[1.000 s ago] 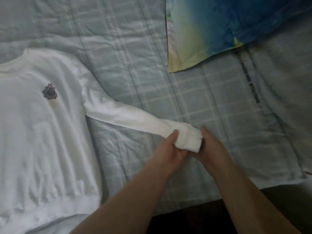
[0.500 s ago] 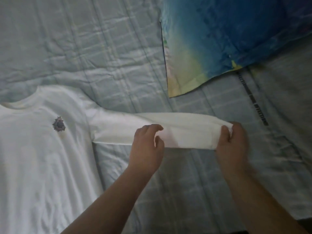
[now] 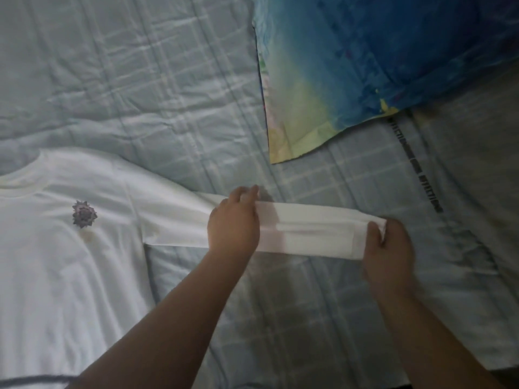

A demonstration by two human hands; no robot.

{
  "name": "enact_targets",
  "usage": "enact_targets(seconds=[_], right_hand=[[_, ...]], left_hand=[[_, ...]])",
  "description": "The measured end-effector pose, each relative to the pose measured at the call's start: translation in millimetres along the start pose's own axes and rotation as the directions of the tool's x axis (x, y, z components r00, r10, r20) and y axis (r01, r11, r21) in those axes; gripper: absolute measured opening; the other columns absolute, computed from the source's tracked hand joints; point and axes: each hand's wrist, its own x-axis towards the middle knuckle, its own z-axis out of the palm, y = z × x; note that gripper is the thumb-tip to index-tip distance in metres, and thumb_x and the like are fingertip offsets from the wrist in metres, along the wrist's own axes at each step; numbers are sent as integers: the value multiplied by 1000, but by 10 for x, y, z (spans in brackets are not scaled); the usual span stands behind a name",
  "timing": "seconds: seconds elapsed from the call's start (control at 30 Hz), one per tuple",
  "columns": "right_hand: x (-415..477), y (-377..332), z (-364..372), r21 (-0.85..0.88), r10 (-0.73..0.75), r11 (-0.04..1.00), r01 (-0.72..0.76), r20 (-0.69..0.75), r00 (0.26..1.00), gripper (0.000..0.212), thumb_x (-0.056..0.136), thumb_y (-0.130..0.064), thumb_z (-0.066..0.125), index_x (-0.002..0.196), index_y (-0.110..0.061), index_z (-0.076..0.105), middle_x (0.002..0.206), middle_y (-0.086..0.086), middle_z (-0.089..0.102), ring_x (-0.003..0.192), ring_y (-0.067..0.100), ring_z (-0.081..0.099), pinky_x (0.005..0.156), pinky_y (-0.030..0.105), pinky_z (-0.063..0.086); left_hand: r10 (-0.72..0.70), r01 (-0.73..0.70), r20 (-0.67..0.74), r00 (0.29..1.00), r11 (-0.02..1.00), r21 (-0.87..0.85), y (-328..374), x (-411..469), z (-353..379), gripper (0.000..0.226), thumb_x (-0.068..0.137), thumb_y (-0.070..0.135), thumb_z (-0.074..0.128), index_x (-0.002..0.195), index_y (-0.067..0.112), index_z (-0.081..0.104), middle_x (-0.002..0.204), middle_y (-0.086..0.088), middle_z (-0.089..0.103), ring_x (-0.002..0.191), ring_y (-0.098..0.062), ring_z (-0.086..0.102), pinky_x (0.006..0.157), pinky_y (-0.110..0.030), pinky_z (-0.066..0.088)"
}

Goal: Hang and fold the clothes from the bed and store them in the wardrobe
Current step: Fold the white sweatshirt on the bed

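A white long-sleeved shirt (image 3: pixel 64 248) with a small purple emblem (image 3: pixel 83 214) lies flat on the bed at the left. Its sleeve (image 3: pixel 309 234) stretches straight out to the right across the bedcover. My left hand (image 3: pixel 234 223) lies over the middle of the sleeve, fingers curled over its far edge. My right hand (image 3: pixel 389 248) grips the cuff at the sleeve's end, thumb on top. The shirt's lower part runs out of view at the bottom left.
The bed is covered by a pale blue checked bedcover (image 3: pixel 140 80). A blue and yellow pillow (image 3: pixel 365 66) lies at the upper right, close behind the sleeve. A grey cloth (image 3: pixel 477 178) lies at the right. The bed's near edge (image 3: pixel 421 380) runs along the bottom right.
The sleeve, bunched between both hands a second ago, now lies pulled out straight. My right hand went right with the cuff; my left hand slid to the sleeve's middle and shifted slightly farther.
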Motion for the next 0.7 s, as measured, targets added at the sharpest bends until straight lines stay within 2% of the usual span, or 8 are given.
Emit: enact_targets(seconds=[0.1, 0.2, 0.3, 0.37, 0.43, 0.5, 0.6, 0.7], right_hand=[[18, 76, 75, -82, -13, 996, 16, 30, 999, 32, 92, -35, 46, 94, -6, 59, 91, 20, 64, 83, 33, 60, 69, 29, 31], [27, 94, 85, -82, 4, 997, -2, 23, 1000, 35, 90, -38, 45, 93, -6, 59, 90, 21, 63, 82, 34, 61, 70, 35, 40], [12, 60, 49, -79, 0, 997, 2, 20, 1000, 34, 91, -38, 45, 95, -6, 59, 92, 20, 63, 84, 34, 61, 72, 36, 41], [8, 31, 21, -74, 17, 997, -15, 27, 1000, 34, 92, -36, 45, 95, -4, 58, 93, 22, 63, 85, 35, 60, 70, 32, 36], [9, 3, 1, -61, 26, 998, -24, 30, 999, 33, 91, -33, 46, 94, -2, 58, 93, 23, 63, 85, 36, 60, 68, 28, 27], [11, -1, -5, -65, 28, 998, -26, 36, 999, 32, 91, -32, 47, 93, -2, 59, 93, 23, 63, 85, 36, 60, 68, 28, 27], [10, 33, 8, -90, 28, 996, -24, 41, 999, 31, 91, -34, 48, 91, -5, 58, 91, 21, 63, 83, 35, 60, 68, 30, 28], [4, 35, 13, -32, 76, 997, -74, 43, 996, 29, 95, -31, 53, 100, -3, 59, 97, 20, 63, 87, 31, 58, 73, 32, 36]], left_hand=[[-50, 49, 163, 985, 999, 12, -68, 267, -125, 39, 97, 21, 46, 131, 39, 52, 128, 4, 48, 103, -26, 63, 75, -35, 45], [2, -21, 152, 988, 992, 125, -16, 429, -188, 12, 98, 22, 47, 102, 29, 54, 97, 3, 44, 83, -29, 60, 62, -33, 35], [15, -29, 116, 993, 992, 119, 41, 486, -218, 15, 97, 12, 44, 96, 26, 49, 89, 5, 42, 73, -24, 54, 54, -29, 28], [58, -69, 162, 985, 996, 60, 67, 492, -211, 14, 97, 12, 44, 100, 25, 50, 95, 3, 46, 78, -26, 57, 57, -31, 37], [98, -111, 303, 948, 993, 28, 59, 475, -209, 11, 95, 21, 52, 104, 27, 51, 104, 4, 49, 90, -25, 59, 68, -36, 46], [104, -136, 393, 914, 989, 55, 20, 434, -199, 15, 91, 27, 59, 104, 29, 52, 105, 7, 51, 98, -23, 59, 73, -35, 46], [78, -117, 330, 941, 988, 101, -26, 399, -174, 12, 93, 26, 58, 104, 28, 56, 104, 9, 54, 103, -21, 58, 75, -34, 45], [115, -120, 106, 988, 992, 36, 37, 445, -181, 14, 98, 26, 54, 105, 27, 65, 102, 8, 59, 96, -20, 60, 68, -33, 43]])
